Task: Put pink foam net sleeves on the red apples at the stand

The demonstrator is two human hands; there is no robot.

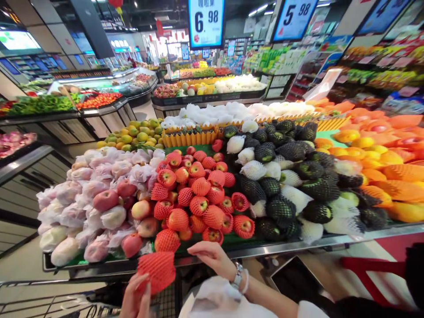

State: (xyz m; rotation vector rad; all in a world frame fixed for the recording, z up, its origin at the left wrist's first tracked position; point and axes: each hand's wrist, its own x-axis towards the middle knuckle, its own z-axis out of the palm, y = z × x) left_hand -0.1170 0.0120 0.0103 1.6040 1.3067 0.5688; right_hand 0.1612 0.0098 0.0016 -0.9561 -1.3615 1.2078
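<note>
the left hand (135, 295) was low in the view, near the wire cart (31, 299), and its grip was pinching a red foam net (159, 273) by its lower left edge, between thumb and fingers. the net looked flat and hung just in front of the desk (268, 250), overlapping the front rim in the view; its inside did not show.

the right hand (212, 258) was beside it, apart from the net, with its grip loose and the fingers stretched out side by side toward the left. the fingertips were near the lowest apples (198, 205); whether they touched the rim could not be told. a watch (237, 274) and a pale band (245, 282) were on that wrist.

the apples lay heaped in the middle of the desk, most of them in red foam nets. to their left was a pile of wrapped fruit (82, 190), with some bare red ones (106, 201) among it. to their right lay dark fruit in black nets (281, 210), then mangoes (407, 212). yellow-green fruit (132, 134) sat farther back, and price screens (206, 26) hung above.
</note>
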